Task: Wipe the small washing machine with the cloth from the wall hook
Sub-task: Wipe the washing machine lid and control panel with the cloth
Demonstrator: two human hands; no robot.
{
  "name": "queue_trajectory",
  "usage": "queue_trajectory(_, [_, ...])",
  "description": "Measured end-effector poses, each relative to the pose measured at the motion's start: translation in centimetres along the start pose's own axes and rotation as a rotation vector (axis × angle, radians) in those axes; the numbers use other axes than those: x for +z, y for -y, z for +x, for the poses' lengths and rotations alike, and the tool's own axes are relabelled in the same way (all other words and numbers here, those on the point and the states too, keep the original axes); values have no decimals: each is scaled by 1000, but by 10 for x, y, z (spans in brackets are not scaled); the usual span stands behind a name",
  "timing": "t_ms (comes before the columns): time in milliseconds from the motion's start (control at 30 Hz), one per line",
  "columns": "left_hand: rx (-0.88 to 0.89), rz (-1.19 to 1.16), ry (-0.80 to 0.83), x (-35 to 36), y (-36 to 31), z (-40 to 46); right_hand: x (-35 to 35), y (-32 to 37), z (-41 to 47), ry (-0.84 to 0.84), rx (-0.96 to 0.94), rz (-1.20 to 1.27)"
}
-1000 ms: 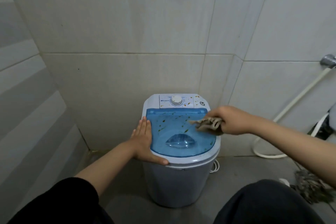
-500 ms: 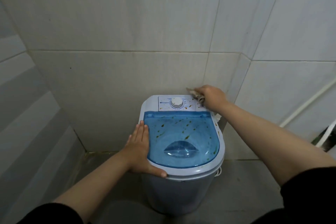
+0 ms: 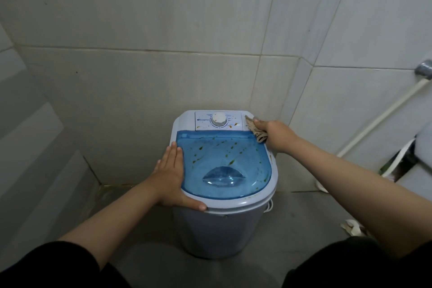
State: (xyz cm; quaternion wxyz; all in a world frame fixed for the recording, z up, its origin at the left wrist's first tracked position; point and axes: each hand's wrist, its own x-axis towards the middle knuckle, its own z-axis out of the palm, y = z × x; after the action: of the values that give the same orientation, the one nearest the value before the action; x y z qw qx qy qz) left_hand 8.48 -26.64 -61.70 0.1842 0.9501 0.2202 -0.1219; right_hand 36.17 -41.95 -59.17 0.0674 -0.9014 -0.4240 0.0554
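Blue see-through lid (image 3: 224,166) is speckled with brownish-green spots, so that's where the work is. The right hand (image 3: 275,135) is curled tight round a bunched tan cloth (image 3: 256,130) at the far right corner of the small washing machine (image 3: 224,194), right beside the control panel (image 3: 219,121). The left hand (image 3: 171,170) lies flat and open on the left rim, holding nothing, just steadying it. I'd spread the cloth flatter and pull overlapping strokes from far to near. The machine stands upright in the wall corner, dial (image 3: 219,119) at the far end, long axis vertical.
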Motion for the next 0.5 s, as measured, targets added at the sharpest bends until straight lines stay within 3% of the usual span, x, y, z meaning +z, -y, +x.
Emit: queue_trajectory(500, [-3, -7, -28, 0, -3, -3, 7, 12, -84, -10, 34, 51])
